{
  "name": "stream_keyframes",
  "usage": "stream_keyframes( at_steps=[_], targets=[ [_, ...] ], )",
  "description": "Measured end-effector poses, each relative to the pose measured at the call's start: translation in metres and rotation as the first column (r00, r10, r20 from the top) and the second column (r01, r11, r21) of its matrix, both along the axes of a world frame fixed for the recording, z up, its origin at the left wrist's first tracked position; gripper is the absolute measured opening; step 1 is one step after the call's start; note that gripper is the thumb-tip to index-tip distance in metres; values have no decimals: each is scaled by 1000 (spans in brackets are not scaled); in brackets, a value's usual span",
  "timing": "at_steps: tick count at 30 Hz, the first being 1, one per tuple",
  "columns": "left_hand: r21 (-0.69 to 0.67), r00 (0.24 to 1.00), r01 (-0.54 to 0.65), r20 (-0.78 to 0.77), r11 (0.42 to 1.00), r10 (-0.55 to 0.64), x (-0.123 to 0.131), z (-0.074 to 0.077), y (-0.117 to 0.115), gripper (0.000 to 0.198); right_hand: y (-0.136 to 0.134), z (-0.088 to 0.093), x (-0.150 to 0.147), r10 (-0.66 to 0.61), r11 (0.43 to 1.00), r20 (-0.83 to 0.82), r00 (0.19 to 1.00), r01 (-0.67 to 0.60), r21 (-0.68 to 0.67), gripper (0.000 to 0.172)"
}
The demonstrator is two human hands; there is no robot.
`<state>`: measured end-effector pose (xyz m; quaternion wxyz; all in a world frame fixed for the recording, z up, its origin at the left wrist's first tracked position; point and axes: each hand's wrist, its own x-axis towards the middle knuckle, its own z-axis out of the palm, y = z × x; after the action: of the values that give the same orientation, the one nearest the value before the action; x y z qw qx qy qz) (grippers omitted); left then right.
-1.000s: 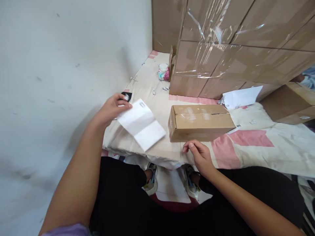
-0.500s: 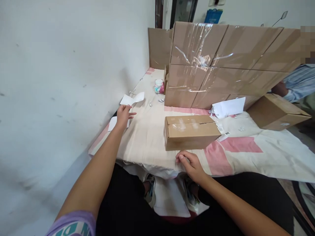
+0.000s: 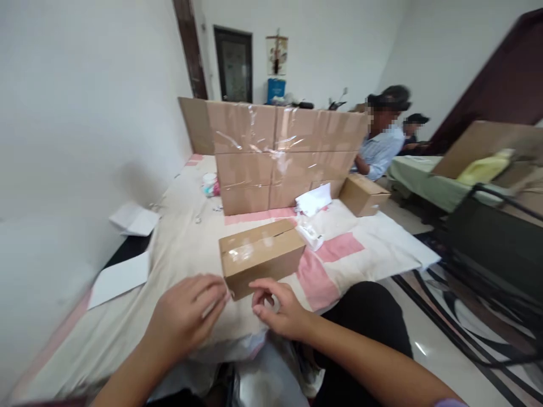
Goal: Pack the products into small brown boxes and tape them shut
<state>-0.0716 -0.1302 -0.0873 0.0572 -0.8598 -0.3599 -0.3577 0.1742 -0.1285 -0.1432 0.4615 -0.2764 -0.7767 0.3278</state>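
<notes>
A closed, taped cardboard box (image 3: 265, 251) lies on the cloth-covered table (image 3: 178, 243) in front of me. My left hand (image 3: 189, 311) is at the box's near left corner, its fingers loosely bent with a gap before the thumb. I cannot tell whether the fingertips touch the cardboard. By the front face of the box is my right hand (image 3: 280, 311), thumb and forefinger curved apart. Neither hand shows anything in it. To the left, near the wall, are a folded white paper (image 3: 134, 219) and a white sheet (image 3: 121, 280).
Stacked cardboard boxes (image 3: 288, 158) under shiny tape form a wall behind. A white paper (image 3: 314, 199), a small white object (image 3: 310, 236) and another carton (image 3: 363, 195) lie to the right. A person (image 3: 384, 147) sits beyond; a dark chair (image 3: 500, 249) stands at far right.
My left hand has left the white paper by the wall and come back to the box's near left corner. The view has swung, and my right hand stays near the box's front.
</notes>
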Motion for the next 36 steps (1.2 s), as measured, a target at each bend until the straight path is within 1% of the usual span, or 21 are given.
stream_keyframes(
  at_steps=[1, 2, 3, 5, 6, 7, 9, 11, 14, 16, 19, 23, 24, 26, 29, 32, 34, 36],
  targets=[
    [59, 997, 39, -66, 997, -35, 10, 1, -6, 8, 1, 2, 2, 3, 999, -7, 1000, -2, 36, 42],
    [100, 993, 73, -97, 992, -63, 18, 0, -10, 10, 2, 4, 5, -4, 998, -3, 1000, 4, 69, 43],
    [115, 990, 103, -112, 988, -90, 27, -1, -12, 12, 3, 7, 7, -22, 995, 9, 1000, 21, 103, 40],
    [101, 985, 149, -101, 984, -139, 41, -7, -11, 15, 5, 13, 11, -90, 985, 56, 994, 80, 156, 25],
    [78, 983, 163, -99, 984, -155, 47, -10, -9, 17, 6, 16, 14, -127, 978, 79, 989, 112, 177, 20],
    [58, 981, 170, -99, 984, -164, 52, -13, -7, 17, 7, 19, 16, -160, 972, 97, 982, 139, 192, 19],
    [29, 982, 165, -94, 986, -162, 60, -18, -4, 19, 10, 23, 21, -195, 964, 109, 975, 170, 206, 19],
    [19, 984, 161, -84, 987, -159, 67, -19, -1, 22, 13, 24, 27, -193, 962, 107, 975, 166, 216, 18],
    [13, 985, 165, -61, 986, -164, 74, -19, 0, 22, 15, 21, 38, -136, 970, 162, 977, 98, 220, 23],
    [33, 988, 151, -36, 988, -150, 79, -20, 0, 20, 15, 17, 44, -115, 972, 218, 969, 65, 225, 26],
    [53, 995, 99, 16, 994, -100, 87, -28, -1, 19, 15, 12, 51, -173, 957, 315, 933, 84, 277, 23],
    [0, 996, 65, 58, 998, -65, 95, -37, -2, 23, 19, 9, 62, -238, 935, 472, 849, 68, 349, 16],
    [-1, 996, 63, 60, 998, -63, 96, -38, -1, 24, 19, 10, 65, -246, 929, 487, 838, 61, 364, 15],
    [45, 997, 51, 49, 998, -53, 94, -37, 0, 29, 20, 13, 72, -258, 919, 486, 835, 58, 389, 16],
    [176, 1000, -16, 0, 984, 16, 86, -34, 6, 40, 19, 18, 82, -286, 917, 446, 848, 108, 383, 17],
    [239, 987, -158, 1, 958, 162, 72, -35, 17, 45, 17, 26, 91, -297, 933, 410, 862, 171, 316, 19],
    [213, 956, -290, 14, 933, 294, 62, -40, 30, 46, 14, 31, 96, -291, 944, 392, 873, 198, 263, 19],
    [125, 924, -381, 17, 916, 382, 52, -44, 46, 43, 12, 36, 100, -292, 950, 366, 884, 223, 220, 16]
  ],
)
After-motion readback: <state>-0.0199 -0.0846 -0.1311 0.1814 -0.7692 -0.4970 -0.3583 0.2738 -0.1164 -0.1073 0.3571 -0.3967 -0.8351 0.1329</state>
